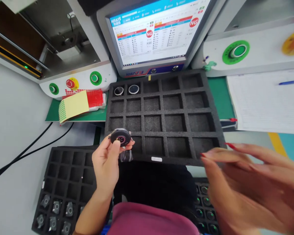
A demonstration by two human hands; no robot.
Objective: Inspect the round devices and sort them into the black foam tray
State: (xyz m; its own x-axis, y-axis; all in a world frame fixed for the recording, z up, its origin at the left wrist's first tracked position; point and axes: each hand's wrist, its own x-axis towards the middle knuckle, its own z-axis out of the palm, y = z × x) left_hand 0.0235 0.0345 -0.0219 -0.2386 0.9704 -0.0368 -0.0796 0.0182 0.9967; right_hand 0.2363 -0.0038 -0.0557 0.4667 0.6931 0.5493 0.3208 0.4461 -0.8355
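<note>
Round black device (121,134) sits pinched in your left hand (107,163), above the near-left corner of the foam tray (153,114). Your right hand (250,182) hovers by the near-right corner, its grip impossible to tell

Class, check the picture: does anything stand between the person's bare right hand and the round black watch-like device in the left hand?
Nothing visible does. The right hand is apart from the device; the black foam tray with square compartments appears to lie below the gap, not across it.
</note>
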